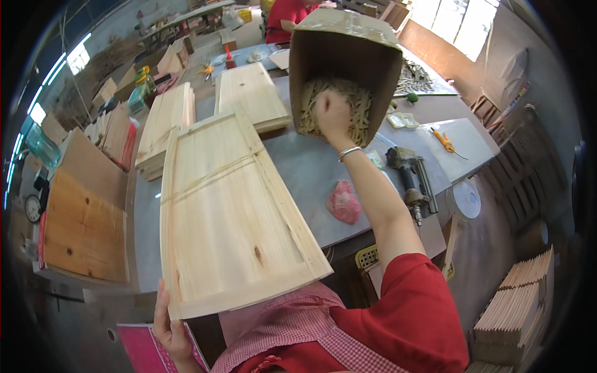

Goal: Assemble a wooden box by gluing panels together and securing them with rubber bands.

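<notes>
A pale wooden panel (230, 242) with raised strips along its edges slants across the table's near edge. A thin yellowish band crosses its face. At the panel's lower left corner, my left hand (171, 332) holds the side edge, fingers upright along it. My right hand (334, 115) reaches into a tipped cardboard box (345, 56), whose mouth faces me. Small pale strips (362, 109) fill the box's bottom. The right fingers are curled among them, and whatever they grip is hidden.
A nail gun (407, 180) and a pink lump (344, 202) lie on the table right of the panel. Beyond are stacked boards (249, 90) and an orange-handled tool (444, 141). Slatted wood (510, 304) is piled at the lower right. Another person (286, 22) in red is across the table.
</notes>
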Demonstrator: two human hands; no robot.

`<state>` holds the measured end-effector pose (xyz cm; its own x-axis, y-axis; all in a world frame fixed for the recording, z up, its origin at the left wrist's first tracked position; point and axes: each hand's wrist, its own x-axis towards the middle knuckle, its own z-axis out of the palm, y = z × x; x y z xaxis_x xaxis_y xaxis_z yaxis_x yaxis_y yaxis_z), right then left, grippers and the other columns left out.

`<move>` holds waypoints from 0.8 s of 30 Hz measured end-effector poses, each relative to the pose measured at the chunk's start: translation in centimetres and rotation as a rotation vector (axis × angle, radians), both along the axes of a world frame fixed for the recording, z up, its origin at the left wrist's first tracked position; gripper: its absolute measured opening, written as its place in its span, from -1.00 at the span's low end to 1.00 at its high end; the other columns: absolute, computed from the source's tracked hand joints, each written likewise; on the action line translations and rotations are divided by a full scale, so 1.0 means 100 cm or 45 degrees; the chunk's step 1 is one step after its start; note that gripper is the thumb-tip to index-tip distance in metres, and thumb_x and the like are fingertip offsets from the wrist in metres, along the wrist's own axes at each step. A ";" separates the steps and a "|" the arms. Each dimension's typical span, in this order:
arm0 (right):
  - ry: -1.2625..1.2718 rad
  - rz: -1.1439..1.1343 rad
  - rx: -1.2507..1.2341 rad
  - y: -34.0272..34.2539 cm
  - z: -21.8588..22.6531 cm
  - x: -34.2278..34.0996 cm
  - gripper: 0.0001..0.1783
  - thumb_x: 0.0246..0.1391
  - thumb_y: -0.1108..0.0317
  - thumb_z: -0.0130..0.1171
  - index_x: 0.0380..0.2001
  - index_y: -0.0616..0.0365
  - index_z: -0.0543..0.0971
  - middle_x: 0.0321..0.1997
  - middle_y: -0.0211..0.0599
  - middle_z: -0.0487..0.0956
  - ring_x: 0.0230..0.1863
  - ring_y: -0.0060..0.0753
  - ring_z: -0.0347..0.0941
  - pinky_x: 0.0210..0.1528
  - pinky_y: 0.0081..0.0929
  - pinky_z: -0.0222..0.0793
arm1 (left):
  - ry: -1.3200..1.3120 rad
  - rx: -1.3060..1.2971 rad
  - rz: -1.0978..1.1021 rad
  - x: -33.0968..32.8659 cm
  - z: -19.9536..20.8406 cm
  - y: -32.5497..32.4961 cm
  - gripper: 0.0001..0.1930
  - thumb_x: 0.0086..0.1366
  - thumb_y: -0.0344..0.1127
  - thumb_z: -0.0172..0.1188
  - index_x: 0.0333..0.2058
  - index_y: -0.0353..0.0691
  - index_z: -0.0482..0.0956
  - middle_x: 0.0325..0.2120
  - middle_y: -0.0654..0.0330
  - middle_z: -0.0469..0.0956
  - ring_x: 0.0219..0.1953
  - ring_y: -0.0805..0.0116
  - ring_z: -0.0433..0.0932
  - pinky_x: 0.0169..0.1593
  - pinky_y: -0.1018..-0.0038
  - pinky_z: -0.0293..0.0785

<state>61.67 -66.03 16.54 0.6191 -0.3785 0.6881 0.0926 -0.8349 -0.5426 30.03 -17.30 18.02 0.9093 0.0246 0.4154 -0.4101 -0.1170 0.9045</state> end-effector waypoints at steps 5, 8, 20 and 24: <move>0.821 0.205 -0.200 -0.006 -0.032 -0.013 -0.61 0.15 0.10 0.03 -0.29 0.20 0.66 -0.16 0.08 0.63 -0.09 0.17 0.55 -0.04 -0.01 0.46 | -0.025 0.191 -0.027 0.007 0.010 -0.004 -0.54 0.40 -0.33 0.04 0.20 -0.47 0.40 0.31 -0.18 0.26 0.37 0.03 0.23 0.39 0.21 0.09; 0.676 0.150 -0.010 0.010 0.007 -0.029 -0.60 0.14 0.11 0.02 -0.25 0.21 0.67 -0.12 0.11 0.63 -0.06 0.16 0.56 0.01 -0.04 0.47 | -0.029 0.132 -0.048 0.006 0.010 -0.003 -0.56 0.40 -0.41 0.00 0.22 -0.47 0.38 0.31 -0.15 0.27 0.37 0.09 0.23 0.39 0.24 0.07; 0.178 0.262 -0.192 -0.004 0.104 -0.053 -0.60 0.15 0.06 0.11 -0.36 0.21 0.67 -0.30 0.07 0.63 -0.21 0.12 0.58 -0.14 -0.08 0.50 | -0.003 0.083 -0.214 0.007 0.025 -0.001 -0.43 0.40 -0.41 0.05 0.34 -0.39 0.19 0.37 -0.02 0.19 0.35 0.18 0.25 0.39 0.30 0.10; -0.068 0.765 -0.259 0.099 0.160 -0.136 -0.69 0.21 0.20 0.11 -0.36 0.26 0.60 -0.47 0.05 0.58 -0.41 0.08 0.53 -0.32 -0.16 0.43 | -0.360 0.558 0.078 0.004 0.046 0.000 -0.15 0.17 -0.16 0.37 0.34 -0.37 0.17 0.39 -0.06 0.14 0.39 0.07 0.19 0.37 0.18 0.14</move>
